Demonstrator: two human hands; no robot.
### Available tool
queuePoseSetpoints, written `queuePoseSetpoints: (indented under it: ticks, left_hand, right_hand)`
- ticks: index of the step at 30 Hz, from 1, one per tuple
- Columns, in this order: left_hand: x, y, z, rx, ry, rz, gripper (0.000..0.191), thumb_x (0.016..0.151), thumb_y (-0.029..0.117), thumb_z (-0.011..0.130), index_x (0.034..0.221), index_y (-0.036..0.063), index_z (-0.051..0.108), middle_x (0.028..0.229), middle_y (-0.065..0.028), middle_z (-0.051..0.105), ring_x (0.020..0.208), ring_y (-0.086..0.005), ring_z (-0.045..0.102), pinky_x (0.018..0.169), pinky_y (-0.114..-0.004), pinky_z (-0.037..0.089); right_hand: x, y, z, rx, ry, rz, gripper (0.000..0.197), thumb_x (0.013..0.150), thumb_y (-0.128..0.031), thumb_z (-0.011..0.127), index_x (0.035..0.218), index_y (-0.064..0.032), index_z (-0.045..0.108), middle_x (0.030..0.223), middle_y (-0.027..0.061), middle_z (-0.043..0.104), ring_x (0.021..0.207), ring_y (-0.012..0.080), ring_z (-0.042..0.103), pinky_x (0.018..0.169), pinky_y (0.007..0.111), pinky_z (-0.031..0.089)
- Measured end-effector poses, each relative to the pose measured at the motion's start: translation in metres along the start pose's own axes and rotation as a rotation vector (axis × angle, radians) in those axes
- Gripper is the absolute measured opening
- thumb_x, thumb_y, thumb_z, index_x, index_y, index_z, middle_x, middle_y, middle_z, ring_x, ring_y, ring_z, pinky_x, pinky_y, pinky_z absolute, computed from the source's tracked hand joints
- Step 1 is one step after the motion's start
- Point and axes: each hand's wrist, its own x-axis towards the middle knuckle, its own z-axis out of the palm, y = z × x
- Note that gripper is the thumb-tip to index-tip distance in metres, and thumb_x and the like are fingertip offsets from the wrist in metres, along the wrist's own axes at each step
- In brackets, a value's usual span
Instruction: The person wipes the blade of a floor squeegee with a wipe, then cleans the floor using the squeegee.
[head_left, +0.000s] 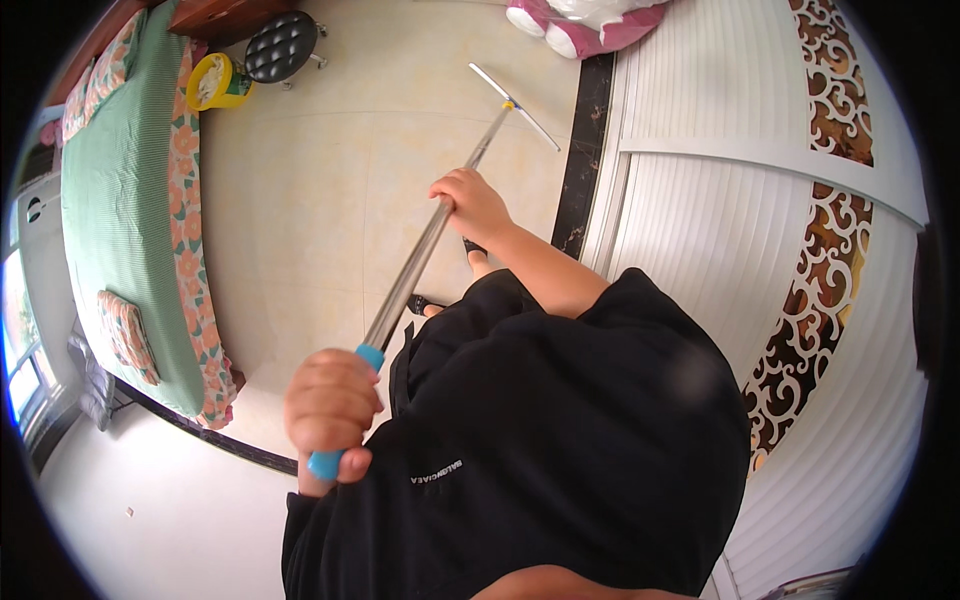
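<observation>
My left hand (332, 401) is wrapped around the blue grip (325, 464) at the near end of a long metal pole (409, 281). Further along the shaft, my right hand (471, 201) holds the pole with its fingers curled over it. The pole slants away toward the upper right and ends in a yellow joint (508, 106). A wide squeegee head (537, 127) with a thin straight blade is fixed there, set crosswise. It appears to rest on the beige floor tiles (300, 202); exact contact is hard to tell. My feet in dark slippers (421, 304) are partly hidden by black clothing.
Left stands a bed (120, 217) with a floral skirt. Beyond are a yellow bin (238, 90) and a black tufted stool (281, 46) on casters. A plastic-covered pink plush item (634, 28) sits ahead. White sliding doors (705, 225) and a black marble strip (587, 142) run along the right.
</observation>
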Motion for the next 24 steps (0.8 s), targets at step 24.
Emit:
queuePoseSetpoints:
  ticks: [24]
  left_hand:
    - [-0.080, 0.033, -0.024, 0.075, -0.199, 0.191, 0.019, 0.068, 0.007, 0.061, 0.059, 0.0084, 0.045, 0.055, -0.0036, 0.050, 0.048, -0.0247, 0.053, 0.047, -0.035, 0.045]
  right_hand:
    - [-0.133, -0.015, -0.020, -0.088, -1.165, 0.282, 0.043, 0.090, -0.044, 0.056, 0.112, -0.0086, 0.065, 0.106, 0.0180, 0.066, 0.103, 0.0323, 0.061, 0.088, 0.042, 0.045]
